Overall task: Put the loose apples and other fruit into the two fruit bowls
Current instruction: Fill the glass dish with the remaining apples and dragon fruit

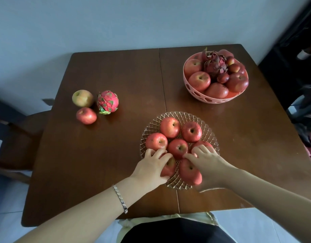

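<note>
- My left hand (152, 165): fingers curled round the near-left apple (170, 167), at the glass bowl's (213, 137) near rim.
- My right hand (210, 166): clamped on the near-right apple (189, 172), same bowl.
- Loose on the table (98, 163), left: red apple (86, 115), yellowish apple (82, 98), dragon fruit (107, 102).
- Pink bowl (202, 97), far right: heaped.

Dim, soft daylight – colours are muted and shadows faint. The tabletop (102, 155) carries a dull sheen, with a thin bright glint just below the right hand (208, 163), which is slightly motion-blurred. Wide-angle distortion bows the tabletop's edges – the 2 to 3 o'clock corner sinks into near-black.
</note>
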{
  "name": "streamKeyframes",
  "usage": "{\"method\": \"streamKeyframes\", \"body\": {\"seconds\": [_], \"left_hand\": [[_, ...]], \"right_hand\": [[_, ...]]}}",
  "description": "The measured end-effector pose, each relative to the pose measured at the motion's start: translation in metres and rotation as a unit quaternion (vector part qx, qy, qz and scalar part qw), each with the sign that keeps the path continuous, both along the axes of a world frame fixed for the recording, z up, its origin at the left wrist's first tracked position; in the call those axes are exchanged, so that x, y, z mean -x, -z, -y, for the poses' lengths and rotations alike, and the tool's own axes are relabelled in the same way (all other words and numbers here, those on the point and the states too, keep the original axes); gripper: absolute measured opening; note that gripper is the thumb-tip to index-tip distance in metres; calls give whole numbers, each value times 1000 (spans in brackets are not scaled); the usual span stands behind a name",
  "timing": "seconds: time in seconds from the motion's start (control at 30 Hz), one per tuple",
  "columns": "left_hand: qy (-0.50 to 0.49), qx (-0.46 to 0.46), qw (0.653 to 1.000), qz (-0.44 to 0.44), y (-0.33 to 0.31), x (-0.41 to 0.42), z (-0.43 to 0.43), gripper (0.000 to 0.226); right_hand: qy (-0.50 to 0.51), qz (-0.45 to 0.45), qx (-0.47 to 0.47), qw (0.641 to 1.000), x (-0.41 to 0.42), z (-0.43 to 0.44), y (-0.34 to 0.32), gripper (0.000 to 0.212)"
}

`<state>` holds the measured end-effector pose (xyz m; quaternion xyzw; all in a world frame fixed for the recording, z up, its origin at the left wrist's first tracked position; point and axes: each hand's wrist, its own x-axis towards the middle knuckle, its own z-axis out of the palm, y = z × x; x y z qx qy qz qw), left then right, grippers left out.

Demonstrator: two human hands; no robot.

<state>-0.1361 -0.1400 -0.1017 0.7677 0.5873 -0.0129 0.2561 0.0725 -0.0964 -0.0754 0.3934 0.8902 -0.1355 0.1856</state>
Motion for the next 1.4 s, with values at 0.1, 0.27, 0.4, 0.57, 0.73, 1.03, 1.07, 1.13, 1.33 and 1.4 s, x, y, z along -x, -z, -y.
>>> {"method": "streamKeyframes", "body": {"seconds": [0.1,0.27,0.4,0.57,0.73,1.03,1.07,1.13,1.33,1.4], "left_hand": [[1,0,1000,8,1,1,-1,60],[1,-16,1000,12,6,0,1,59],[6,-18,1000,12,7,1,0,60],[9,-11,1000,18,6,3,-1,62],[6,-23,999,25,8,3,0,61],[3,-41,999,30,13,2,3,59],[0,-41,999,29,13,2,4,59],[1,-37,999,34,13,2,6,59],[-49,-26,990,131,-9,32,-9,38],[-94,-61,987,114,-15,60,-19,29]], "right_hand": [[159,-47,-11,986,3,18,3,88],[347,-66,-20,935,21,40,15,88],[309,-12,-25,951,35,35,14,86],[255,-19,39,966,24,31,12,80],[309,-29,-10,950,30,31,13,67],[317,1,-28,948,35,41,17,77],[313,12,-25,949,37,41,16,79],[297,46,-16,954,41,39,13,81],[211,66,24,975,71,-3,-20,66],[167,9,29,985,92,-24,-31,47]]}}
